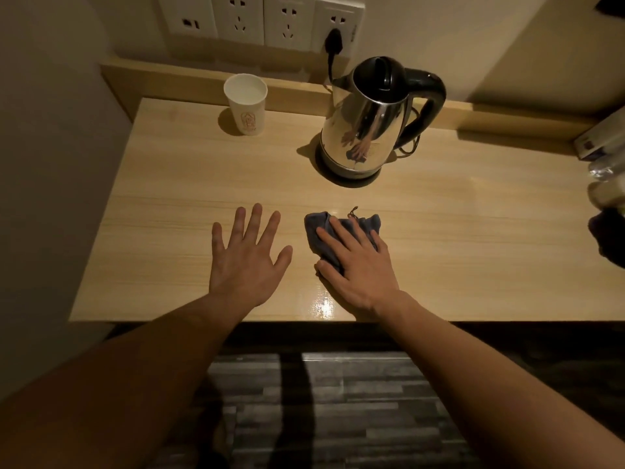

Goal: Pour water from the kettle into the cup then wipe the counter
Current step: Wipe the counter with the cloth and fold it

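Wooden counter (439, 238) glistens near the right hand (358, 262) pressing a cloth (338, 228), left hand's (245, 262) fingers (256, 218) spread.

Right hand (358, 262) lies flat over the blue-grey cloth (341, 228), hiding its middle and near part; only the far folds and left edge show. Palm side of both hands unseen. Kettle (367, 120) hides most of its black base (348, 177) and part of the cord behind it. Printed mark on the cup (246, 104) too small to read. At the right edge of the picture, a box (605, 137), clear wrapping (608, 169) and a dark object (608, 238) are cut off, not identifiable. Socket row (260, 18) cropped at the top. Surface (169, 204) runs out of view on the right.
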Demonstrator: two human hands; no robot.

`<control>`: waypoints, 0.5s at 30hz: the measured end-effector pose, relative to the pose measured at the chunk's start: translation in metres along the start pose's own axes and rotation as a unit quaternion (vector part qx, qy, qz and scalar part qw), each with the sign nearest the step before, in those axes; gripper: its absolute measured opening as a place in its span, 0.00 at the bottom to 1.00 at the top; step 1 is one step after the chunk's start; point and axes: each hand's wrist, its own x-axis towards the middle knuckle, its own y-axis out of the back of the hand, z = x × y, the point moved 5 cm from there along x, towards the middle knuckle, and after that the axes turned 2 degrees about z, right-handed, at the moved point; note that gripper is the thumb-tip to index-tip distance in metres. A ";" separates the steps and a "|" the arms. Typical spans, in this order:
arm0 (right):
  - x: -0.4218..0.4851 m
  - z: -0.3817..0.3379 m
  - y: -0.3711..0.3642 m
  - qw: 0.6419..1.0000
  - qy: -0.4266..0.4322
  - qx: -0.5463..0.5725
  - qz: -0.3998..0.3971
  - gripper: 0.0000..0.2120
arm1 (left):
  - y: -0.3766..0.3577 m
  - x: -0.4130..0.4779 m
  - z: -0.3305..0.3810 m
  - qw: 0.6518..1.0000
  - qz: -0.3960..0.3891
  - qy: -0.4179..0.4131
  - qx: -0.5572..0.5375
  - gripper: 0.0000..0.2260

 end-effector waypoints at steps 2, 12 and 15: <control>-0.018 -0.004 -0.005 1.000 0.010 0.000 0.000 0.30 | 0.000 0.000 0.001 1.000 0.000 0.000 0.002 0.33; -0.112 -0.041 -0.027 0.989 0.077 0.124 0.034 0.21 | 0.002 -0.002 -0.001 1.000 -0.026 0.000 -0.007 0.32; -0.138 -0.048 -0.025 0.953 0.017 0.301 -0.028 0.16 | 0.007 -0.012 0.007 0.999 -0.023 -0.012 -0.033 0.31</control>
